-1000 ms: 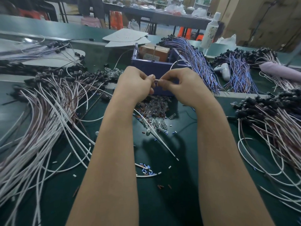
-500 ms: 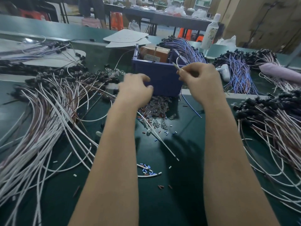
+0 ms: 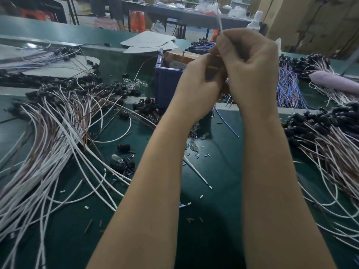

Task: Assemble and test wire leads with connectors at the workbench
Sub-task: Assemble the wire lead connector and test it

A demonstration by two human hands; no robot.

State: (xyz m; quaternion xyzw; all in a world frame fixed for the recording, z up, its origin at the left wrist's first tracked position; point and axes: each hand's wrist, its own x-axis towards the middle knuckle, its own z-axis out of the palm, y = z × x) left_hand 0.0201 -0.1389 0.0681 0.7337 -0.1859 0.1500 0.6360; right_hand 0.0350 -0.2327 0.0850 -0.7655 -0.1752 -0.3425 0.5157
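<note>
The green worktop [image 3: 213,220] fills most of what we see. Its left half, down to the near left corner, is covered by the left wires [image 3: 48,152], white and brown, with their black ends toward the far edge. The right wires [image 3: 330,156] lie the same way along the right edge, and a purple bundle [image 3: 287,88] sits beyond them by the far edge. A blue bin [image 3: 167,84] stands at the middle of the far edge with a brown box [image 3: 180,59] inside. Our two hands hang close together above the worktop's middle, in front of the bin. The right hand [image 3: 250,70] has its fingers curled and pinches a thin white lead [image 3: 219,20], which sticks up out of its fingertips (the lower run is hidden behind the hands). The left hand [image 3: 196,90] is curled up close to the right one's fingers; whether it grips anything we cannot tell. A blue wire [image 3: 226,123] hangs below the hands down to the worktop. Near the middle lie a loose white wire [image 3: 196,171], some black caps [image 3: 124,162] and scattered small bits [image 3: 196,150].
</note>
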